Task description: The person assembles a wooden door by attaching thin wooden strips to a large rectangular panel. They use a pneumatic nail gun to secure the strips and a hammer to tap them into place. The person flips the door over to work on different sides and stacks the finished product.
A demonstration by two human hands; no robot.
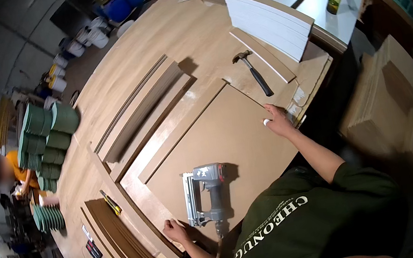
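A large flat brown fibreboard panel [220, 143] lies on the table in front of me, a wooden strip [184, 130] along its far edge. My left hand [176, 230] is closed on the panel's near left edge. My right hand [278, 122] grips the right edge, with something white around its thumb. Between my hands, a grey nail gun [206, 194] lies on the panel, its hose running toward me. Beyond my right hand lies a claw hammer [253, 72] with a dark handle.
Stacked strips [150, 108] lie at the far left of the panel; brown strips [118, 238] and a yellow utility knife [111, 202] lie nearer left. White boards [265, 22] stand at the far right. Stacked panels [380, 109] are at my right. A person in orange [20, 171] works beyond green stacks.
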